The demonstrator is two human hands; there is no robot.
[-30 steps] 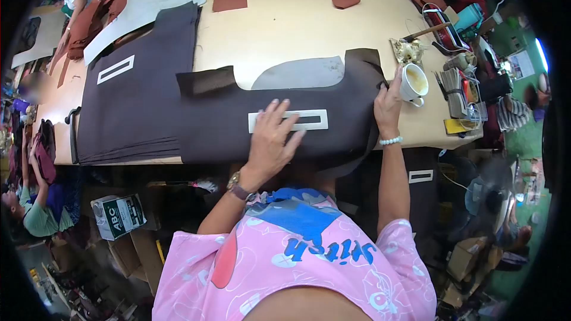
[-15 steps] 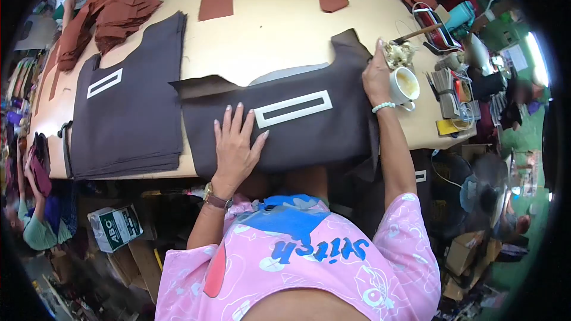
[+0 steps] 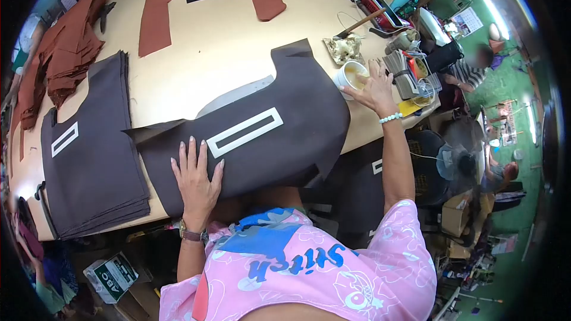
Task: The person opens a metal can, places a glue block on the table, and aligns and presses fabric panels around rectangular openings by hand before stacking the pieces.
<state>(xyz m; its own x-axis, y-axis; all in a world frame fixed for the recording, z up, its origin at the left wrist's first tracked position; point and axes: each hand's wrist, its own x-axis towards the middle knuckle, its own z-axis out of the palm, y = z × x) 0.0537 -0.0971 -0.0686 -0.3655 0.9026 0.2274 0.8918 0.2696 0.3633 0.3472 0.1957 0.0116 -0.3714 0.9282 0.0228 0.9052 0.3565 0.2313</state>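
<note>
A dark brown fabric panel (image 3: 297, 101) lies on the table, with a white rectangular frame piece (image 3: 245, 133) on it. My left hand (image 3: 197, 181) rests flat on the panel's near left part, fingers spread, beside the frame piece. Over at the right, my right hand (image 3: 376, 90) is at a white cup (image 3: 342, 77) holding something yellowish. Its thumb and fingers are bent together over the cup's near right rim. Whatever is between the fingertips is hard to make out. The cup's handle is hidden.
To the left is a stack of dark panels (image 3: 95, 160), the top one bearing another white frame piece (image 3: 65, 139). Rust-coloured fabric (image 3: 160, 3) lies farther back. Behind the cup sits a crumpled clump (image 3: 345, 49) with a stick; bundled papers (image 3: 403, 77) stand right of it.
My right hand has left the panel's far right corner and come to the cup. My left hand still lies flat on the panel. The view has turned toward the right.
</note>
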